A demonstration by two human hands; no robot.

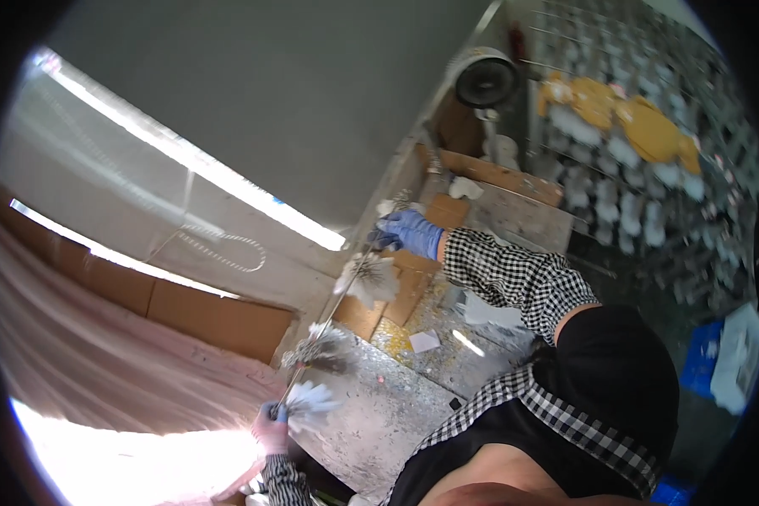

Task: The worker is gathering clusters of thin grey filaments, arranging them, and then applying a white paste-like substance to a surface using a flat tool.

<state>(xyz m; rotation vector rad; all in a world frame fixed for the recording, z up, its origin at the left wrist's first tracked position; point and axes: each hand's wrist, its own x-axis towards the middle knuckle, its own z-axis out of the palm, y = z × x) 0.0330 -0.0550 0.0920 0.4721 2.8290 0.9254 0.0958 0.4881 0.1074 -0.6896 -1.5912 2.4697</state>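
A thin rod (361, 261) slants across the bench, carrying several white and grey tufts shaped like ruffled petals; one pale tuft (368, 280) sits just below my right hand. My right hand (407, 231), in a blue glove, is closed around the rod's upper part. Near the rod's lower end, my left hand (271, 428) grips it with closed fingers, beside a white tuft (309, 403). Between the hands is a greyer tuft (320, 351). Beyond my right hand another whitish tuft (399, 202) shows, partly hidden. What the tufts are made of is unclear.
Below lies a paint-spattered bench (379, 422) with cardboard pieces (409, 291) and a small white card (424, 341). A rack (599, 181) of similar grey and white pieces, with yellow cloths (649, 126) on it, stands at right. A round dark-faced device (486, 82) is behind. A lit tube (194, 160) crosses left.
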